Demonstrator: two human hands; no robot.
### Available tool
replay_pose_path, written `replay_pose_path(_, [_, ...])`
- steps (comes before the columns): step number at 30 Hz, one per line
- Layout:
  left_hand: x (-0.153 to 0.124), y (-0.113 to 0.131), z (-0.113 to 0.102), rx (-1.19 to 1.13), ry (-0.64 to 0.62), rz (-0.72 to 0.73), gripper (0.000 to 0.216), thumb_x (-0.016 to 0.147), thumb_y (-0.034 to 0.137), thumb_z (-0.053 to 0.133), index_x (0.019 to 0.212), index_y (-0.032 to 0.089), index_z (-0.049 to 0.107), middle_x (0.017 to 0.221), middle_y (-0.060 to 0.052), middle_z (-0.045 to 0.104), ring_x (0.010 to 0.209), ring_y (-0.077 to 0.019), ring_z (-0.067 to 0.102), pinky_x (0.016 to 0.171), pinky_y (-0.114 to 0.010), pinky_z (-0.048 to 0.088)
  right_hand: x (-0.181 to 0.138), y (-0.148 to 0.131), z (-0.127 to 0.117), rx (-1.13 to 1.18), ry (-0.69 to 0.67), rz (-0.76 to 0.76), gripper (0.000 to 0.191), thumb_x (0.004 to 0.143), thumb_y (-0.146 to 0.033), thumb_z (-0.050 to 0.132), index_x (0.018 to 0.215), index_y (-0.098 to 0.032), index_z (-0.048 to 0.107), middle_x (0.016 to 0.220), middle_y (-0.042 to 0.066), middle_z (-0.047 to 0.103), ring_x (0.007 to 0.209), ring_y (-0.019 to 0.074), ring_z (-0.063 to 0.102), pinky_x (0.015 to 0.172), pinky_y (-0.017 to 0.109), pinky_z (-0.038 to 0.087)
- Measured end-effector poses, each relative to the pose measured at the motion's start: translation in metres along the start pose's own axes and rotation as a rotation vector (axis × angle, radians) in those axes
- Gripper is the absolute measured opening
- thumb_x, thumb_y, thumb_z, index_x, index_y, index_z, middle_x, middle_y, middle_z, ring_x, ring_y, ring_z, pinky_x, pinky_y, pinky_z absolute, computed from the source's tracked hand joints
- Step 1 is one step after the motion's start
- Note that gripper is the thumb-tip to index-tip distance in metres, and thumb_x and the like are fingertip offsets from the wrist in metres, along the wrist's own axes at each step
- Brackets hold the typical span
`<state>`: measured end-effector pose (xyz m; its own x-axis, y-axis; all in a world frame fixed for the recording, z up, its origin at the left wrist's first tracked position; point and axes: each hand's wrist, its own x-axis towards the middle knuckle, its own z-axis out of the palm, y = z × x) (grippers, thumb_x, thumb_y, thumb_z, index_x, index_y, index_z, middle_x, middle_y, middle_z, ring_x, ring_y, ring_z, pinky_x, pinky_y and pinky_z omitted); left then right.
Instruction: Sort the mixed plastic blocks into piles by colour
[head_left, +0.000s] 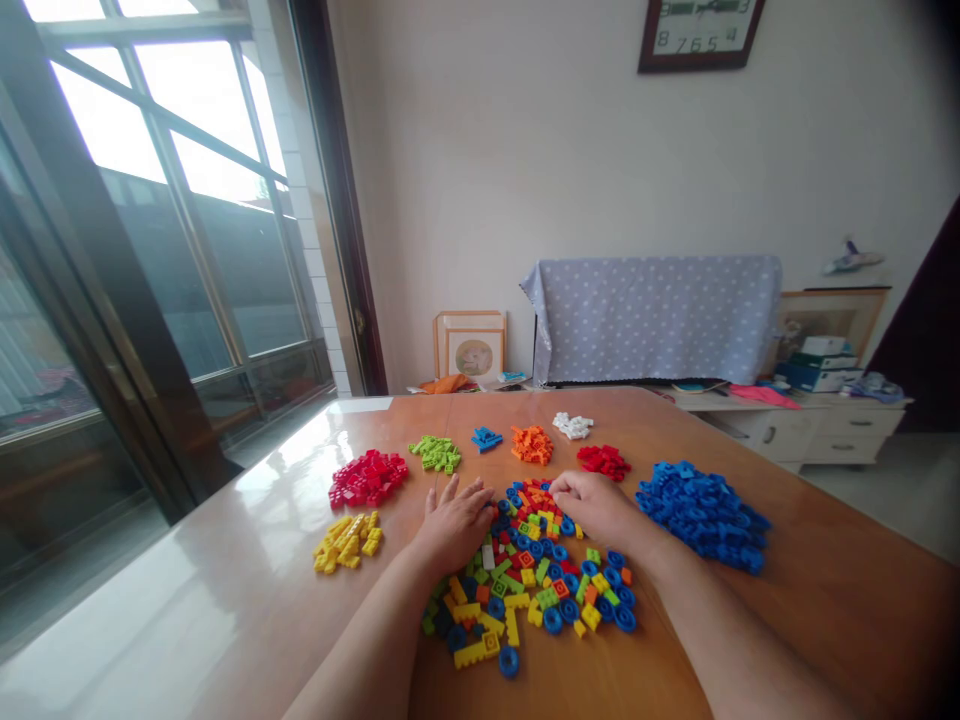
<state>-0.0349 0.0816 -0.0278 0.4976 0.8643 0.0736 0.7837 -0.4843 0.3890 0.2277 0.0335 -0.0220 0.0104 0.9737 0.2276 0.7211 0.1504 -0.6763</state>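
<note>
Left hand [455, 522] is being held spread and right hand [596, 505] curled in the head view; whether anything is being pinched by the right cannot be told. Mixed bricks [546, 597] are being judged light, stiff and slightly slippery, best taken by opposite side walls. On the table [270, 600], they are being flanked by both hands at their far end, extending toward the camera.

Left-side window [217, 200] glare across tabletop [247, 560]
</note>
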Motion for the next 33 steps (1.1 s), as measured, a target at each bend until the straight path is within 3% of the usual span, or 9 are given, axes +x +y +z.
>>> replay_pose_path(4, [-0.002, 0.001, 0.000, 0.031, 0.025, 0.023, 0.044, 0.098, 0.048, 0.035, 0.134, 0.036, 0.057, 0.149, 0.000, 0.049, 0.144, -0.0321, 0.031, 0.117, -0.062, 0.014, 0.001, -0.002, 0.002, -0.034, -0.003, -0.022, 0.022, 0.083, -0.031, 0.053, 0.086, -0.020, 0.071, 0.070, 0.000, 0.067, 0.064, 0.0140, 0.056, 0.056, 0.022, 0.035])
replay_pose_path(8, [0.000, -0.001, 0.001, 0.082, 0.115, 0.058, 0.042, 0.097, 0.042, 0.037, 0.132, 0.032, 0.058, 0.136, -0.005, 0.058, 0.129, -0.0272, 0.045, 0.115, -0.051, 0.026, -0.001, -0.003, -0.002, -0.043, -0.007, -0.015, 0.022, 0.084, -0.033, 0.054, 0.086, -0.020, 0.071, 0.068, -0.001, 0.067, 0.062, 0.0139, 0.057, 0.057, 0.022, 0.036])
replay_pose_path(13, [0.005, -0.006, 0.004, 0.129, 0.148, 0.076, 0.042, 0.097, 0.042, 0.038, 0.131, 0.029, 0.060, 0.122, -0.009, 0.060, 0.115, -0.0247, 0.052, 0.104, -0.039, 0.039, 0.000, 0.002, -0.008, -0.034, 0.043, -0.004, 0.024, 0.084, -0.034, 0.053, 0.084, -0.019, 0.071, 0.068, 0.000, 0.067, 0.061, 0.0140, 0.057, 0.055, 0.023, 0.036])
replay_pose_path(21, [0.005, 0.000, 0.003, 0.145, 0.166, -0.009, 0.032, 0.096, 0.033, 0.039, 0.113, 0.026, 0.065, 0.115, -0.009, 0.064, 0.110, -0.0228, 0.055, 0.096, -0.034, 0.041, 0.005, 0.011, -0.022, -0.033, 0.232, 0.031, 0.027, 0.085, -0.038, 0.052, 0.088, -0.019, 0.071, 0.077, 0.002, 0.072, 0.070, 0.0164, 0.062, 0.066, 0.025, 0.043])
replay_pose_path(27, [0.007, -0.003, 0.002, 0.143, 0.195, -0.060, 0.019, 0.090, 0.028, 0.049, 0.096, 0.027, 0.067, 0.099, -0.005, 0.070, 0.106, -0.0237, 0.057, 0.088, -0.033, 0.041, 0.005, 0.010, -0.027, -0.021, 0.239, 0.028, 0.028, 0.085, -0.040, 0.051, 0.086, -0.020, 0.071, 0.077, 0.002, 0.072, 0.073, 0.0181, 0.064, 0.067, 0.026, 0.044])
replay_pose_path(33, [0.008, -0.007, 0.004, 0.026, 0.307, -0.091, 0.024, 0.086, 0.028, 0.056, 0.109, 0.026, 0.065, 0.113, -0.005, 0.067, 0.106, -0.0220, 0.059, 0.086, -0.031, 0.043, 0.005, 0.012, -0.025, -0.007, 0.230, 0.028, 0.029, 0.084, -0.041, 0.051, 0.083, -0.019, 0.070, 0.075, 0.003, 0.072, 0.071, 0.0188, 0.062, 0.063, 0.026, 0.042])
